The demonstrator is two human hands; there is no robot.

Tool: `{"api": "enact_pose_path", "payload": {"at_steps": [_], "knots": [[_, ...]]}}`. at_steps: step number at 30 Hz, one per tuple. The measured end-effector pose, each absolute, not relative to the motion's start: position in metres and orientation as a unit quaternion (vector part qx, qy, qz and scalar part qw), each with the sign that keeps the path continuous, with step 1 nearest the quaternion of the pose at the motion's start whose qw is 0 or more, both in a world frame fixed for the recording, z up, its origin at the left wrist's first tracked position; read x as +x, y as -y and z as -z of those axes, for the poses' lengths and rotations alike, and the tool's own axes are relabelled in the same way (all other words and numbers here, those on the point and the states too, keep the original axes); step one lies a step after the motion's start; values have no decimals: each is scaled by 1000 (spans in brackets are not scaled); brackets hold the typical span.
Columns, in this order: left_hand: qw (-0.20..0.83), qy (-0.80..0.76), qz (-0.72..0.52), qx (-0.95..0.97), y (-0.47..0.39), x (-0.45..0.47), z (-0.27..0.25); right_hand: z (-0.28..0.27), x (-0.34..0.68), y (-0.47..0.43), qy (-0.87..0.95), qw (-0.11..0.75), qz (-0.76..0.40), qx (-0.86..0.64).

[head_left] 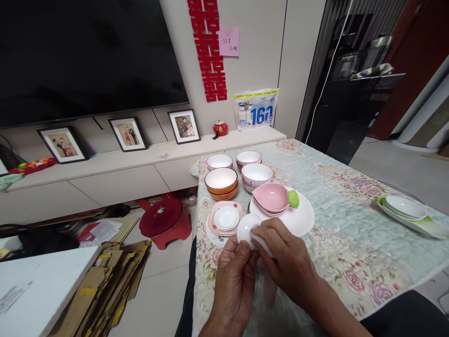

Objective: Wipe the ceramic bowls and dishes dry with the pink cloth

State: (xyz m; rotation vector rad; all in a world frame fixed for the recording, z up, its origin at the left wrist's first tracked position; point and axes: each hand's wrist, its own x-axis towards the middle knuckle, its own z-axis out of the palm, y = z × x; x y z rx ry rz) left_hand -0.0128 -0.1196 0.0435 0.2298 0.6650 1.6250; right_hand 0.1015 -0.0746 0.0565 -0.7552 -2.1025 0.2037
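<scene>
My left hand (236,276) is closed on the edge of a small white dish (246,225), thumb on its near rim. My right hand (287,255) presses a white cloth (262,244) against the dish; a blurred end of it seems to hang below the fingers. Just beyond, a small white saucer (227,218) rests on a pink-rimmed square plate (211,220). Right of that, pink leaf-handled bowls (271,196) are nested on a large white oval plate (306,216). Farther back stand stacked orange bowls (220,181) and white bowls with red rims (257,173).
A floral tablecloth (336,206) covers the table. At its right side, white dishes (407,206) sit on a long green-edged plate (437,229). A red stool (161,222) and flattened cardboard (108,276) are at the left. Behind is a low cabinet (115,180).
</scene>
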Motion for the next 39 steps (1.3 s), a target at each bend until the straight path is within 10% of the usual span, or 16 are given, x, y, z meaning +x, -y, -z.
{"api": "enact_pose_path", "payload": {"at_steps": [16, 25, 34, 39], "knots": [[634, -324, -683, 162, 123, -15, -42, -55, 107, 63, 776, 522, -96, -340], [623, -298, -701, 177, 120, -20, -48, -64, 121, 52, 681, 476, -394, -393], [586, -359, -663, 297, 121, -23, -31, -70, 124, 64, 813, 474, -169, -294], [605, -339, -665, 277, 122, -26, -39, -73, 129, 59, 792, 471, -259, -290]]}}
